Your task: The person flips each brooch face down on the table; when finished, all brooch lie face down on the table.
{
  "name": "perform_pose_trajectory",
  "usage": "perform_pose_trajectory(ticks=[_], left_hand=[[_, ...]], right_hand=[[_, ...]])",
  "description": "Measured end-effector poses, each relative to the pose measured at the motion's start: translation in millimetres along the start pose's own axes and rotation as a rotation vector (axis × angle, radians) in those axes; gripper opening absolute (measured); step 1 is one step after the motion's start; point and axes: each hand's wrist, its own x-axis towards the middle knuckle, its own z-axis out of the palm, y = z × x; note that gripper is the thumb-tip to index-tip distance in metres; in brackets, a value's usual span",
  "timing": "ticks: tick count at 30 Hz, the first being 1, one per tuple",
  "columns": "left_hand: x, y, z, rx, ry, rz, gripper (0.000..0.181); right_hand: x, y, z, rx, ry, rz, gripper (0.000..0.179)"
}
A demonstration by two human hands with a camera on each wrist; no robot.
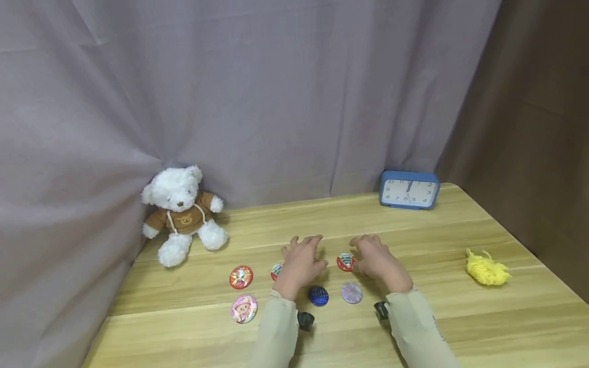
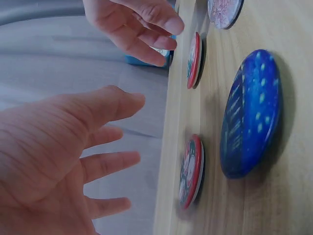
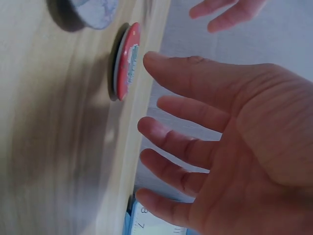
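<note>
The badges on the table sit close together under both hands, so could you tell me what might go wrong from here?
1. The left hand hovers open over a red badge that it partly hides from the head view, so its grip could land off-centre.
2. The blue badge lies right beside it and might get nudged.
3. The right hand is spread near another red badge and could push it away.

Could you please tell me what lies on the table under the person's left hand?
Under the open left hand lies a round red-rimmed badge on the wooden table. The head view shows only its edge; the hand covers the rest. The hand hovers without touching it.
</note>
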Motion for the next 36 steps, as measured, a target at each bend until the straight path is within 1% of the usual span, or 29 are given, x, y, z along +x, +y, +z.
perform_pose_trajectory(ticks=[4, 8, 11, 17, 21, 24, 26, 31, 36], left_hand=[[-0.1, 5.3, 6.5, 0.01, -0.019, 0.032, 0.062], [2.0, 12.7, 15.3, 0.057, -0.032, 0.088, 0.06], [2.6, 16.6, 19.7, 0.095, -0.04, 0.114, 0.058], [1.8, 16.8, 26.1, 0.135, -0.05, 0.132, 0.053], [1.1, 16.3, 29.8, 0.155, -0.043, 0.151, 0.046], [0.1, 16.1, 33.3, 0.171, -0.05, 0.158, 0.041], [0.4, 15.9, 35.2, 0.189, -0.041, 0.167, 0.038], [6.0, 16.8, 35.5, 0.2, 0.009, 0.188, 0.027], [11.3, 18.5, 34.4, 0.193, 0.026, 0.195, 0.023]], right_hand=[[-0.8, 5, 4, -0.007, -0.019, 0.018, 0.061], [-0.3, 9, 6, -0.007, -0.021, 0.012, 0.057], [0.5, 11, 6, 0.003, -0.029, 0.005, 0.054], [2.1, 12, 7, 0.024, -0.045, -0.013, 0.052], [2.6, 12, 9, 0.041, -0.042, -0.032, 0.047], [2.5, 11, 11, 0.056, -0.06, -0.028, 0.044], [3.0, 12, 12, 0.048, -0.065, -0.027, 0.044], [6.5, 13, 8, 0.025, -0.052, -0.034, 0.044], [9.4, 12, 5, 0.013, -0.053, -0.039, 0.044]])
